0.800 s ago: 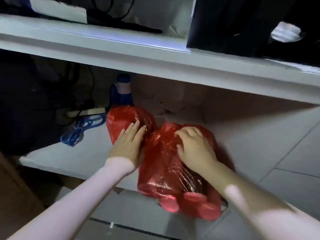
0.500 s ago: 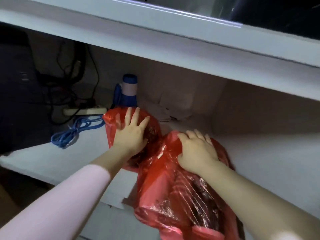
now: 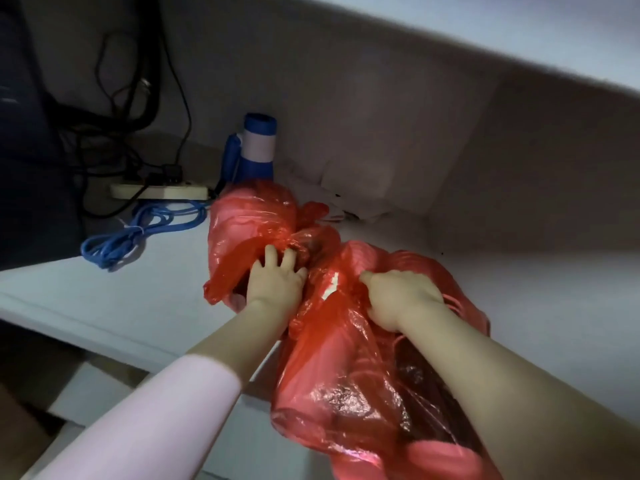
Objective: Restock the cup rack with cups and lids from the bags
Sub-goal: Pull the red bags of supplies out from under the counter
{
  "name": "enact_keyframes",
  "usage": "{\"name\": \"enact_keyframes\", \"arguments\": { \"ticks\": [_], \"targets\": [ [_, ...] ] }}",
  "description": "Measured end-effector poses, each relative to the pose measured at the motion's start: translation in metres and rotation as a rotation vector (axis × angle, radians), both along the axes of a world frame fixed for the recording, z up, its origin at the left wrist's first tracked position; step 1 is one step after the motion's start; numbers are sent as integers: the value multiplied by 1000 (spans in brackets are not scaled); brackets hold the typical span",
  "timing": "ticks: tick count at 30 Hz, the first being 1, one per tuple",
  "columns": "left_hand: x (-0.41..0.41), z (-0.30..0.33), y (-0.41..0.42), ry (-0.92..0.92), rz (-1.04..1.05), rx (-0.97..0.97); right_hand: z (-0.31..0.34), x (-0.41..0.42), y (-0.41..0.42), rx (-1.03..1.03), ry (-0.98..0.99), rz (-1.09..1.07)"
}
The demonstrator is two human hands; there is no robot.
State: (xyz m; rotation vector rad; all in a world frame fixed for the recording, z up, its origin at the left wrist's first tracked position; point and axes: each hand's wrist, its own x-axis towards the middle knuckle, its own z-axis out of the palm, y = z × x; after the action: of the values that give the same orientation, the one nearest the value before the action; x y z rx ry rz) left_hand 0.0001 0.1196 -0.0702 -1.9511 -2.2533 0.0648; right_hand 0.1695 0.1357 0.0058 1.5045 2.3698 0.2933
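Under a white shelf, both hands have shifted: left hand now presses the far red bag with spread fingers, right hand clutches the near red bag, readying it for unpacking.

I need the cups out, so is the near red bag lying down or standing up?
Lying down: the near red bag lies lengthwise over the shelf edge.

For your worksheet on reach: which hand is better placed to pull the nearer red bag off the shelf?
Probably the right hand: its grip already bunches the near bag, which overhangs the shelf edge. The left hand rests on the far bag.
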Motion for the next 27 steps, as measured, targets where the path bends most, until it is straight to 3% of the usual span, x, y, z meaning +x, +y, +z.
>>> {"name": "enact_keyframes", "arguments": {
  "ticks": [5,10,14,17,19,21,23,25,27],
  "targets": [
    [3,4,-35,-29,-90,25,0,5,-16,72,69,131],
    [-5,23,-70,-287,-45,69,-3,9,-29,173,179,240],
    [-7,48,-81,-203,-128,418,-9,9,-35,134,250,291],
    [-10,58,-62,21,-233,709,-7,12,-36,66,305,361],
    [-13,57,-41,62,-198,530,-7,12,-34,0,243,402],
    [-21,45,-24,-35,-24,189,-9,10,-31,-64,136,412],
    [-29,29,-17,-177,130,-18,-10,8,-30,-97,95,371],
    [-31,16,-22,-214,143,-25,-10,8,-30,-62,80,364],
    [-28,11,-31,-125,88,55,-9,9,-32,-20,99,375]
  ]
}}
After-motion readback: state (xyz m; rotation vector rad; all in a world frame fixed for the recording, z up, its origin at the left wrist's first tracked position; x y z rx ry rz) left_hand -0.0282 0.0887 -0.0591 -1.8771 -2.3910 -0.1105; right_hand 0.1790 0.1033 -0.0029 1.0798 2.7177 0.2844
